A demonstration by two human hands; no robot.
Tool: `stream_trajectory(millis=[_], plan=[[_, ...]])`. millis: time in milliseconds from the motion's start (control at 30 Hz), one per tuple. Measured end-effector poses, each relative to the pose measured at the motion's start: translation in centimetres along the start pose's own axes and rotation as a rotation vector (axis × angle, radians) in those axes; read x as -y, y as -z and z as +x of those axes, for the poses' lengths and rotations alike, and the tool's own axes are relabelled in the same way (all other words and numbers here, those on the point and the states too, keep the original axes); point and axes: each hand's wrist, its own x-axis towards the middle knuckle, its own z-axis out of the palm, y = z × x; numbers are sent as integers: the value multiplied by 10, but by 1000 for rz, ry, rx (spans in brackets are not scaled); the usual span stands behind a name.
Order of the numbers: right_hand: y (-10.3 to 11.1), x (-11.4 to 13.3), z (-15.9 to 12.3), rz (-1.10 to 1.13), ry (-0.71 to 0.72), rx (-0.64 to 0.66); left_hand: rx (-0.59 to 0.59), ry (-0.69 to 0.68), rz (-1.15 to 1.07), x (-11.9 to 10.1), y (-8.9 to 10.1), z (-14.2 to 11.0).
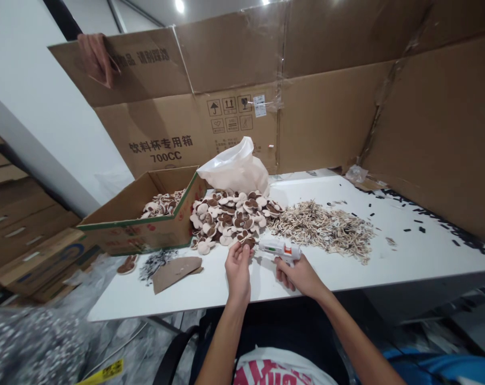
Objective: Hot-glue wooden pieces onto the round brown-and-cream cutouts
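My right hand (296, 274) is wrapped round the grip of a white glue gun (278, 248), whose nozzle points left. Between the fingertips of my left hand (239, 263) is a brown and cream felt piece (248, 241), close to the nozzle; whether the nozzle touches it I cannot tell. Just behind lies a heap of similar felt pieces (226, 216) in brown and cream. To the right of that heap spreads a pile of short beige strips (326, 227).
An open carton (133, 235) with more felt pieces stands at the left, a white plastic bag (238, 168) beside it. Cardboard scraps (176, 271) and black bits (156, 262) lie at front left. Tall cardboard walls (326, 107) edge the table; another person's hand (98, 58) rests on top.
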Motion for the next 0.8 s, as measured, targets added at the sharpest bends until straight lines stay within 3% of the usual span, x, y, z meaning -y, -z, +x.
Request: stream_trajectory(millis=[800], plan=[[1,5,-1,-44,-12,-44,3,0,-12,0,0,0]])
